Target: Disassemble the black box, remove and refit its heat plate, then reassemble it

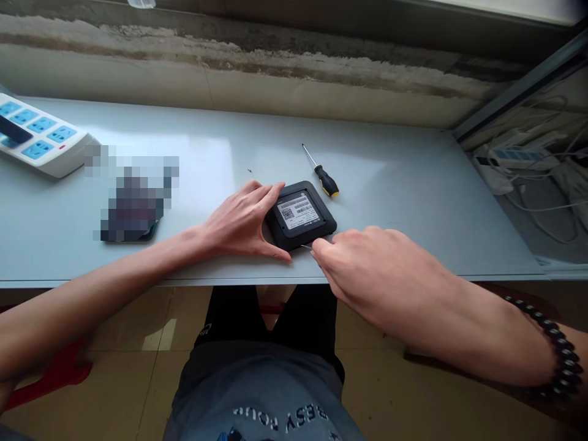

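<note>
left hand [243, 223] flat, open; right hand [367, 263] curled in pinch grip

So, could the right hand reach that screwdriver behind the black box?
Probably yes. The screwdriver lies bare on the table just past the black box; the right hand, pinching a thin metal tool, would only need to lift over it.

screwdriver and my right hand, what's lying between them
In the head view the black box, label up, lies between the screwdriver and the right hand, which pinches a thin metal pick at its near edge.
</note>
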Available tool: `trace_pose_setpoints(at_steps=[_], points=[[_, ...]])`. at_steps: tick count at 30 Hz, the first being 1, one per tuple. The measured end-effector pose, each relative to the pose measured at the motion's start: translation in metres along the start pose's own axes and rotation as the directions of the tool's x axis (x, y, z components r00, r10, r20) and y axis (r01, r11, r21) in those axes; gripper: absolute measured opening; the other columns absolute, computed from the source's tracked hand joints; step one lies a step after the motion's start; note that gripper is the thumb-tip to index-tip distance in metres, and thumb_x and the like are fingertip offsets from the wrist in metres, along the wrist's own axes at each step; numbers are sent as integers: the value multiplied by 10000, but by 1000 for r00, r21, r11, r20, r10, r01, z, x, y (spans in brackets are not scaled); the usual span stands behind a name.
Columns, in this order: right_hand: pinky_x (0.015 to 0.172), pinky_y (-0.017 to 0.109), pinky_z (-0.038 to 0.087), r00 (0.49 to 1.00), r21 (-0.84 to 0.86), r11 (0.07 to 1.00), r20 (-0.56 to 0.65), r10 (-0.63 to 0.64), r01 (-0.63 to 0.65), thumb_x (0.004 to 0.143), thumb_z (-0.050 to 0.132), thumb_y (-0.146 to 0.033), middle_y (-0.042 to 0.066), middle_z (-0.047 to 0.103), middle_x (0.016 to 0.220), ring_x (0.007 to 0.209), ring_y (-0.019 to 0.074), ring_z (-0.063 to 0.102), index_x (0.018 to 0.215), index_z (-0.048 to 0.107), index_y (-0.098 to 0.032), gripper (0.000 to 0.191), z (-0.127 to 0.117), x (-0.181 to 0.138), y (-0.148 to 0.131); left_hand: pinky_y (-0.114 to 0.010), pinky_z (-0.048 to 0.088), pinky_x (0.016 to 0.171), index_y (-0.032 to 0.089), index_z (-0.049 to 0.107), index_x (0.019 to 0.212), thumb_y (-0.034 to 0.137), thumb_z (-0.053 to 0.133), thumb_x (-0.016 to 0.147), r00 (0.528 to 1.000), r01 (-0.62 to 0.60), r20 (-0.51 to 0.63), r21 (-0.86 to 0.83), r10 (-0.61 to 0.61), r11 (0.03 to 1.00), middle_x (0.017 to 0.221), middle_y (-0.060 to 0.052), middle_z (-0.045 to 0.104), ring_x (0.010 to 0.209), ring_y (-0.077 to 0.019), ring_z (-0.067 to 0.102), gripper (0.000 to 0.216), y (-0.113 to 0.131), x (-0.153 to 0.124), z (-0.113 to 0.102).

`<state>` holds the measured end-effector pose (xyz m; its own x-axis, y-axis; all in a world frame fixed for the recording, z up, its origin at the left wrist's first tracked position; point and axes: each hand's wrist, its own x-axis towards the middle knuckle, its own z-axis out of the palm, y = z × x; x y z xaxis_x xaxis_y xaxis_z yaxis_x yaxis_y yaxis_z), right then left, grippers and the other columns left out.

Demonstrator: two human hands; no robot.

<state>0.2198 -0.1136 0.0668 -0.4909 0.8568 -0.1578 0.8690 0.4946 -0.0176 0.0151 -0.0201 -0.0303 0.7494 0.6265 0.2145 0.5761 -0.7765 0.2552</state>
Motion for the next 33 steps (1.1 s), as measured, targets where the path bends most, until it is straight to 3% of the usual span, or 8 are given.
trace_pose_setpoints(at_steps=[4, 7, 12, 19, 29, 33], points=[[482, 299, 90, 995, -7, 1000, 99, 31, -30, 931, 525, -165, -16, 475, 580, 476, 96, 115, 714, 435, -188, 236, 20, -5, 10, -491, 523, 989, -72, 384, 1532, 872, 781, 608, 1000, 2, -3, 2, -2, 1000, 1283, -293, 662, 1190, -400, 583, 1379, -2, 0, 2], [536, 279, 165, 987, 92, 990, 124, 100, -111, 1053, 386, -303, -3, 576, 706, 530, 99, 231, 821, 494, -186, 282, 40, -9, 15, -491, 530, 973, -59, 397, 1519, 887, 764, 617, 1000, -6, -20, 4, 6, 1000, 1273, -290, 668, 1188, -401, 589, 1358, -3, -1, 3], [558, 271, 221, 991, 197, 972, -10, 134, -130, 1084, 312, -420, -11, 598, 701, 542, 101, 379, 908, 594, -200, 399, 61, -22, 24, -487, 537, 963, -33, 395, 1514, 884, 757, 637, 999, -23, -23, 10, 23, 1000, 1268, -282, 669, 1181, -399, 595, 1319, -3, -2, 1], [509, 268, 242, 965, 184, 983, -254, 59, -12, 1077, 409, -357, -36, 560, 616, 505, 82, 412, 871, 657, -188, 364, 64, -34, 32, -532, 530, 1010, -22, 428, 1490, 913, 720, 653, 999, -53, -9, 43, 53, 998, 1344, -297, 626, 1162, -402, 600, 1289, -1, 0, -2], [547, 259, 291, 965, 212, 975, -236, 117, -67, 1073, 441, -357, -3, 605, 646, 537, 81, 467, 917, 718, -182, 362, 65, -46, 40, -563, 481, 1089, 101, 322, 1591, 828, 721, 739, 998, -60, 7, -43, 60, 997, 1450, -261, 564, 1270, -404, 547, 1189, -2, 0, -4], [531, 257, 291, 941, 159, 985, -319, 115, -67, 1061, 478, -339, -24, 589, 621, 511, 71, 450, 902, 745, -189, 345, 68, -47, 45, -576, 473, 1102, 89, 312, 1602, 814, 726, 739, 999, -46, 23, -45, 47, 998, 1466, -267, 552, 1276, -415, 545, 1201, -2, -1, -5]])
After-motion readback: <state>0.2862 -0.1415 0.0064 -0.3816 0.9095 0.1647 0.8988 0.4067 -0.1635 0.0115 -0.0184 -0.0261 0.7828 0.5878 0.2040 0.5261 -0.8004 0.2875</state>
